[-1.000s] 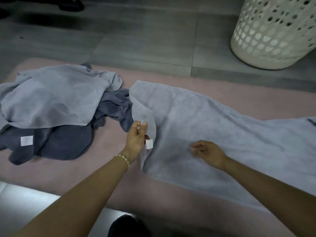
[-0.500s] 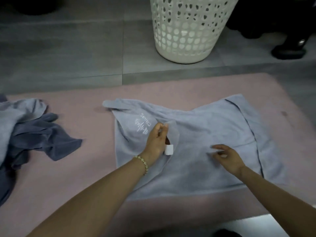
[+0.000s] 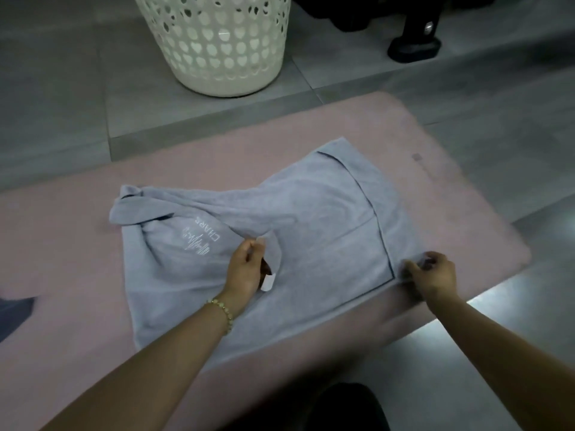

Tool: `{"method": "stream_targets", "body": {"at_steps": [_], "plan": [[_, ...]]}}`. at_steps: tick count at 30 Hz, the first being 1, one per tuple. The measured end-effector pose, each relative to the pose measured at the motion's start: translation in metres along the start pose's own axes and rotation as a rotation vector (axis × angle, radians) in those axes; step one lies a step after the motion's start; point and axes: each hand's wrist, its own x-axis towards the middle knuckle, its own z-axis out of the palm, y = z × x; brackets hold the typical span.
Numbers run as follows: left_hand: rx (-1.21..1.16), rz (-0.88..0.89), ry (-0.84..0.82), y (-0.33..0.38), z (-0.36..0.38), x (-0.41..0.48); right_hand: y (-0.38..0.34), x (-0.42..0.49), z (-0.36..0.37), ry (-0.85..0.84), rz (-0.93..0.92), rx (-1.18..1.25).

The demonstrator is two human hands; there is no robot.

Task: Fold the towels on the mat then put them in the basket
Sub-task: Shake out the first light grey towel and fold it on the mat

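Light grey towel (image 3: 326,219) is on the pink mat (image 3: 62,244), mostly spread, with the embroidered logo facing up. Its left far corner is bunched and twisted, and a ridge runs from there toward the middle.

Left hand (image 3: 245,269) is pinching a raised fold near the towel's middle, with a white tag (image 3: 268,281) hanging just below the fingers. Beaded bracelet (image 3: 222,312) on that wrist.

Right hand (image 3: 435,275) is curled on the near-right corner, right at the dark seam line.

Edges:
- The towel's right side lies short of the mat's rounded right end, leaving a bare strip there.
- The near-right corner is close to the mat's near edge.
- There is a wide bare stretch of mat left of the towel, up to a dark towel (image 3: 14,315) cut off by the frame's left side.
- A bare band of mat runs beyond the towel's far edge.

White perforated basket (image 3: 217,42) stands upright on the grey tile floor (image 3: 56,88), off the mat past its far edge and well apart from the towel. A black object (image 3: 413,45) sits on the floor to the basket's right; can't tell what it is.
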Motion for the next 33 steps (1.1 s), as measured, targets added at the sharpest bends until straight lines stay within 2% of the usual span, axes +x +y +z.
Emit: {"method": "stream_targets", "body": {"at_steps": [6, 10, 12, 14, 19, 22, 26, 33], "plan": [[-0.033, -0.004, 0.044, 0.002, 0.006, -0.005, 0.004, 0.001, -0.010, 0.118, 0.207, 0.092], [-0.056, 0.018, 0.060, 0.006, 0.004, -0.007, 0.002, 0.005, -0.009, 0.051, 0.246, 0.313], [-0.077, 0.042, 0.077, 0.010, 0.000, -0.008, -0.006, 0.000, -0.004, 0.074, 0.177, 0.417], [-0.073, 0.073, 0.084, 0.015, -0.006, -0.007, -0.022, -0.010, 0.004, 0.041, 0.022, 0.464], [-0.094, 0.108, 0.117, 0.028, -0.033, -0.002, -0.102, -0.063, 0.023, -0.347, -0.425, 0.371], [-0.097, 0.148, 0.144, 0.040, -0.059, -0.001, -0.149, -0.106, 0.034, -0.608, -0.599, 0.309], [-0.120, 0.190, 0.187, 0.054, -0.096, -0.007, -0.196, -0.162, 0.045, -0.904, -0.669, 0.305], [-0.155, 0.190, 0.178, 0.048, -0.159, -0.028, -0.235, -0.215, 0.082, -1.281, -0.717, 0.119]]}}
